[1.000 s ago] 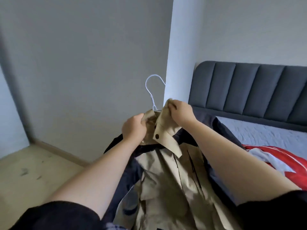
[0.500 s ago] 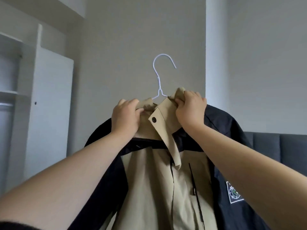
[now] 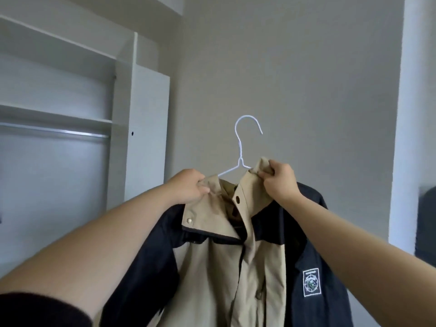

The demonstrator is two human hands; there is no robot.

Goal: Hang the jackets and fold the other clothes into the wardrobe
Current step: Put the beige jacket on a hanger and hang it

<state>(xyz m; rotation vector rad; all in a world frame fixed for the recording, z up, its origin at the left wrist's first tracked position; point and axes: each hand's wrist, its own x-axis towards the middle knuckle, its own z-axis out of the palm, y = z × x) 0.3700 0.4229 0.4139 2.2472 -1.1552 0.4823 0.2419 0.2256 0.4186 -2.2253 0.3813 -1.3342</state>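
A beige and black jacket (image 3: 224, 267) hangs in the air in front of me on a white wire hanger (image 3: 240, 147), whose hook sticks up above the collar. My left hand (image 3: 188, 187) grips the left side of the beige collar. My right hand (image 3: 278, 180) grips the right side of the collar, a little higher. The jacket's front faces me, with snap buttons at the neck and a white badge on the black sleeve at the right. The open white wardrobe (image 3: 122, 138) stands at the left, with a metal hanging rail (image 3: 59, 133) under a shelf.
A plain grey wall fills the middle behind the jacket. The wardrobe's open door panel (image 3: 148, 138) stands between the rail and the wall. A white pillar (image 3: 410, 138) rises at the right, with a dark headboard edge (image 3: 427, 220) beside it.
The jacket has been lifted off the bed and held upright. My view has swung up and to the left, so the wardrobe and its rail now show. Both hands stayed on the collar.
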